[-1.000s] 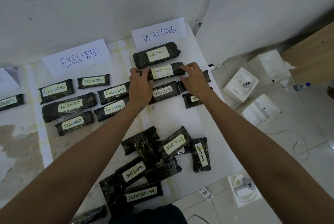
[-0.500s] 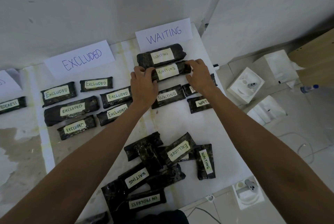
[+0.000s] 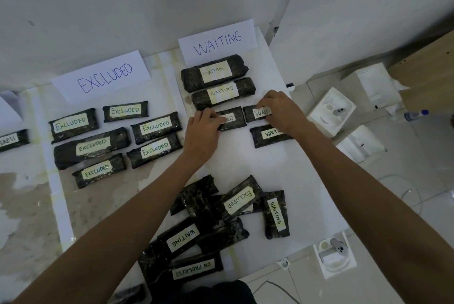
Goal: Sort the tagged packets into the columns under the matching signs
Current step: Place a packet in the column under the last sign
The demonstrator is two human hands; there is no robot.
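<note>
Left hand point(image 3: 202, 129) has its fingers curled over the left end of a small black plastic-wrapped packet point(image 3: 234, 119), whose pale paper tag shows only the letters NG past the knuckles (the rest of the word is covered). Right hand point(image 3: 278, 112) curls its fingers round the right end of a second small black packet point(image 3: 254, 114), tagged WAITING. The two lie end to end, just beside each other, on the white tabletop point(image 3: 245, 161) in the column under the white paper WAITING sign point(image 3: 217, 41). Between them and the sign, two larger black WAITING packets point(image 3: 213, 71) lie one below the other, touching. A third small WAITING packet point(image 3: 266, 135) lies just below the right hand, partly hidden by the wrist. To the left, under the white paper EXCLUDED sign point(image 3: 103, 77), six black EXCLUDED packets point(image 3: 92, 144) lie in two loose columns, and at the left edge of the view a black packet with a tag ending RESS point(image 3: 13, 140) is cut off. Nearer the person lies a heap of black packets point(image 3: 196, 200), overlapping at odd angles, with tags reading EXCLUDED, WAITING and ON PROGRESS. White foam boxes point(image 3: 330, 111) stand on the floor to the right.
</note>
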